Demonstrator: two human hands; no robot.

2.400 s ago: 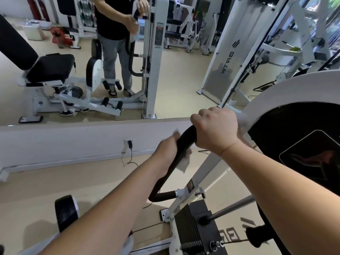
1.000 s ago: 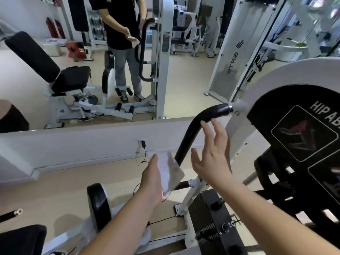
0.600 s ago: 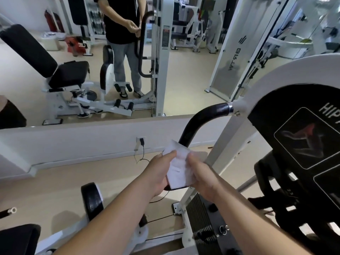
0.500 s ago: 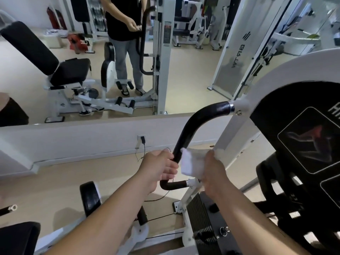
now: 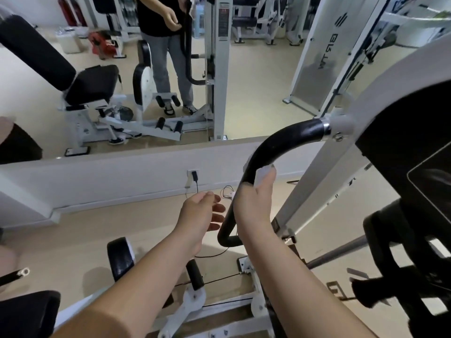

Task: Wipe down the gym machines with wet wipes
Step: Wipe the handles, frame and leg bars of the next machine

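the main risk i see is the wet wipe (image 5: 263, 172) bunching up or slipping out as the right hand (image 5: 255, 206) runs along the bend of the black handle (image 5: 285, 140). only a small white corner shows above the fingers on the handle's mid curve, so bare skin could end up doing the rubbing. the inner side of the curve could also get missed, since the grip sits mostly on the side facing me.

the right hand is wrapped around the handle's lower stretch, pressing the wipe against it. the left hand (image 5: 199, 214) hangs just left of the handle, fingers loose, holding nothing.

the wipe looks thin, crumpled and folded small; it is probably damp, though i can't confirm that from this view. the handle itself is glossy black and smooth.
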